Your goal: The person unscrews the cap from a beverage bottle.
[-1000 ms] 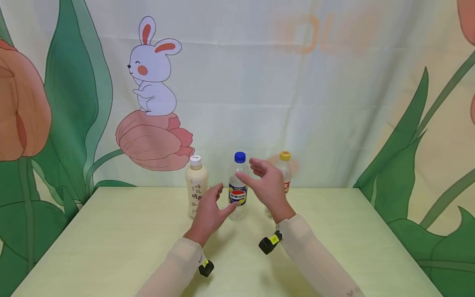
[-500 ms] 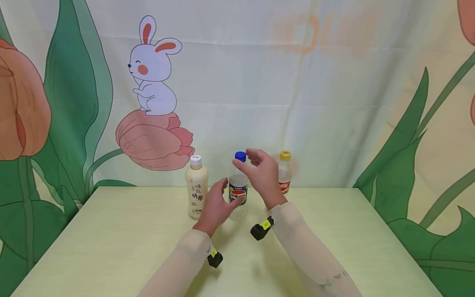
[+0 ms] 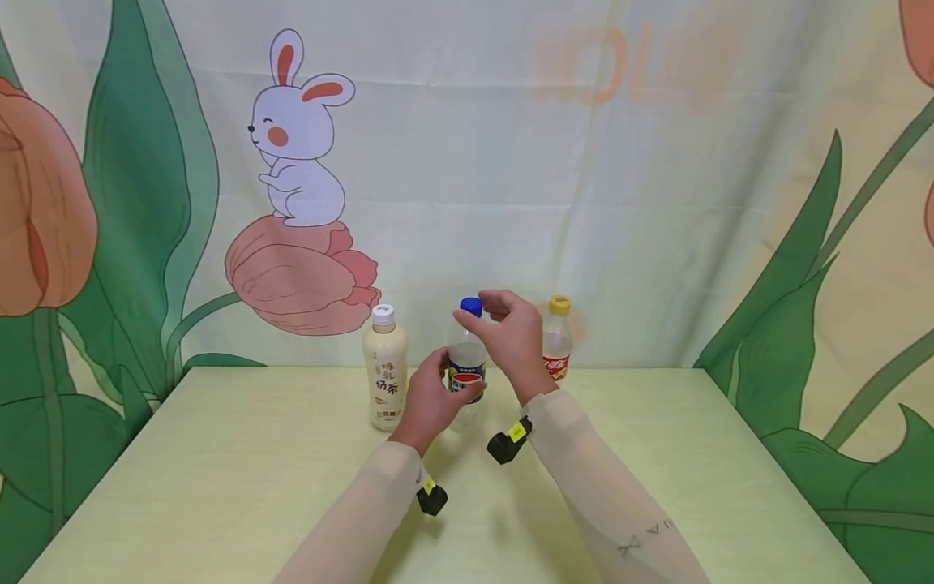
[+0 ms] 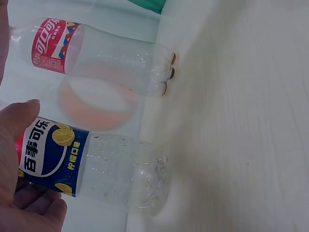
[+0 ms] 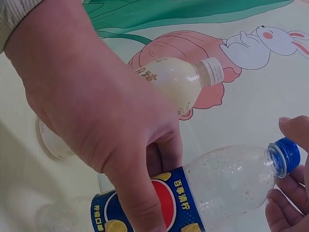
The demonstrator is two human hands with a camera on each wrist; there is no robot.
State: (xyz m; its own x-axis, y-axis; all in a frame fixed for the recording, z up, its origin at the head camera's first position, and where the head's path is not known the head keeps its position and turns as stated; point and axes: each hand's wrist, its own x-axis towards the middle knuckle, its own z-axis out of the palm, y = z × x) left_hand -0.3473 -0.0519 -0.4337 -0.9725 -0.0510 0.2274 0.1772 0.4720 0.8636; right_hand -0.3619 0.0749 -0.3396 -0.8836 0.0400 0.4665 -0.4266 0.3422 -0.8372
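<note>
A clear plastic soda bottle (image 3: pixel 467 357) with a blue cap and a blue lemon-patterned label stands upright in the middle. My left hand (image 3: pixel 432 399) curves round its label, thumb in front and fingers behind; the left wrist view shows that label (image 4: pixel 53 154) within the grasp. Around the bottle's blue cap (image 5: pixel 286 155) my right hand (image 3: pixel 514 337) holds its thumb and bent fingers; a small gap shows between thumb tip and cap in the right wrist view. To the left is a cream-coloured milk tea bottle (image 3: pixel 385 373), white-capped.
Behind my right hand stands a clear bottle (image 3: pixel 558 345) with a yellow cap and red label. All rest near the back of a pale table (image 3: pixel 255 470). A printed cloth (image 3: pixel 452 162) hangs behind it.
My left hand has moved right and forward to the blue-labelled bottle. My right hand has moved left and up to its cap. The bottles have not visibly moved.
</note>
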